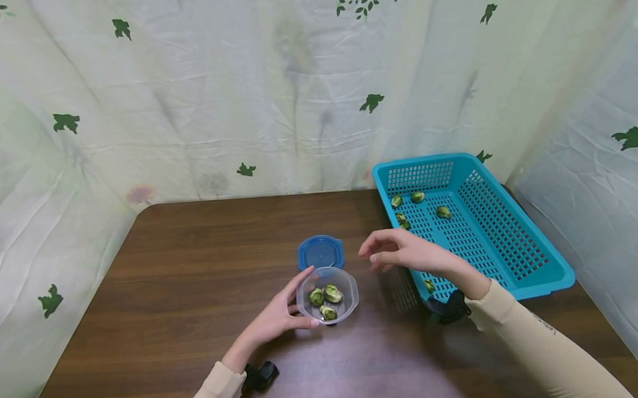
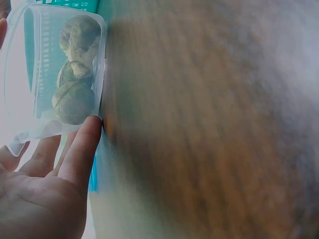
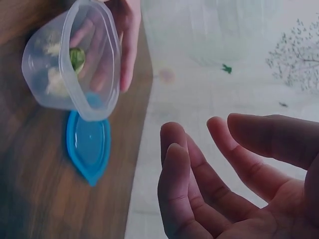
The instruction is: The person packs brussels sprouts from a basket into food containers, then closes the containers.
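Your left hand (image 1: 278, 315) grips clear tub (image 1: 348, 307), likely steadying it mouth up; three sprouts (image 1: 332, 293) inside. Your empty right hand (image 1: 404, 250), fingers loosely bent, hovers between tub and blue basket (image 1: 470, 240) of more sprouts (image 1: 444, 212). Blue lid (image 1: 320, 252) beyond left hand.

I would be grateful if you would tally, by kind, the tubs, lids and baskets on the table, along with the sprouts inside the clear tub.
Clear tub: 1
Blue lid: 1
Blue basket: 1
Sprouts inside the tub: 3
Total: 6
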`<move>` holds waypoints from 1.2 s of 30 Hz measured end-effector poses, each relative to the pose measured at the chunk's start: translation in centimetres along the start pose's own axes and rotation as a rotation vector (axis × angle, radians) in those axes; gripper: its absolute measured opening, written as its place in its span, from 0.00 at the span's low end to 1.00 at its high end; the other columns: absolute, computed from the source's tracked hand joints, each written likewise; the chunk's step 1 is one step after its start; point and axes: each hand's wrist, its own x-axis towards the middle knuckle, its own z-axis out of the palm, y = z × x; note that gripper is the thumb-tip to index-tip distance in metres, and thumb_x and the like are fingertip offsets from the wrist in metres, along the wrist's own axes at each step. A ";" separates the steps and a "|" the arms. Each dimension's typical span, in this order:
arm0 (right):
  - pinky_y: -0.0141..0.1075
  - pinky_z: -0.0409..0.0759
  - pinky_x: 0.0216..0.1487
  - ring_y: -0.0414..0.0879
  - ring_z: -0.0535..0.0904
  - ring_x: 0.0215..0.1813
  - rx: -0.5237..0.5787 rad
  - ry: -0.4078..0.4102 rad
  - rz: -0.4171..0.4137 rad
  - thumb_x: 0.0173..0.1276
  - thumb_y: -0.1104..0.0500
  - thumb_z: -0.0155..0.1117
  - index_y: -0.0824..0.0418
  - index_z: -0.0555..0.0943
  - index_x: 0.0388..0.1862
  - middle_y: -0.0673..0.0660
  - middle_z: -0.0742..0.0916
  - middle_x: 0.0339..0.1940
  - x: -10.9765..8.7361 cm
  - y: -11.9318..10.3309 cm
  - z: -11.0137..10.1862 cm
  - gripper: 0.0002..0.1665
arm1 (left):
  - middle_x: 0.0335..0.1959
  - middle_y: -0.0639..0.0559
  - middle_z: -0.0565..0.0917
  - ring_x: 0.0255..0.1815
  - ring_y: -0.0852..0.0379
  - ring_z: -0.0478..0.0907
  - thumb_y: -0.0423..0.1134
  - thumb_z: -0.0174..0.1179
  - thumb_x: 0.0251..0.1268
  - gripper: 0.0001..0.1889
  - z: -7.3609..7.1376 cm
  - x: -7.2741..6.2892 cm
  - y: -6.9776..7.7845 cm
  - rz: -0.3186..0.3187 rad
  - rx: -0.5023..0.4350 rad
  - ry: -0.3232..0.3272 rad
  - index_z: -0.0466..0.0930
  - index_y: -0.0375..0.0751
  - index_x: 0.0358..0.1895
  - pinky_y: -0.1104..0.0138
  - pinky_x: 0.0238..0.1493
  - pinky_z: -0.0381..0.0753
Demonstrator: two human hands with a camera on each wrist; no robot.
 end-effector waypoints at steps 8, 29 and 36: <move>0.48 0.79 0.47 0.54 0.81 0.45 0.013 0.025 0.012 0.73 0.59 0.55 0.65 0.77 0.52 0.60 0.81 0.50 -1.3 0.6 -1.9 0.14 | 0.73 0.41 0.57 0.70 0.42 0.57 0.32 0.70 0.55 0.50 0.0 0.0 0.2 0.002 -0.015 -0.005 0.45 0.43 0.77 0.53 0.60 0.70; 0.50 0.77 0.51 0.65 0.77 0.52 0.074 0.071 0.079 0.72 0.61 0.57 0.69 0.75 0.53 0.67 0.78 0.55 -3.8 3.5 -7.0 0.16 | 0.73 0.42 0.57 0.71 0.42 0.57 0.33 0.70 0.55 0.50 0.0 -0.1 0.1 0.001 0.005 0.001 0.45 0.44 0.77 0.52 0.60 0.69; 0.49 0.77 0.50 0.65 0.76 0.52 0.057 0.053 0.114 0.72 0.59 0.57 0.71 0.73 0.55 0.69 0.78 0.56 -4.0 4.7 -8.4 0.19 | 0.74 0.42 0.57 0.71 0.42 0.57 0.33 0.69 0.55 0.50 0.0 -0.1 0.3 -0.003 -0.004 -0.002 0.45 0.43 0.77 0.51 0.60 0.69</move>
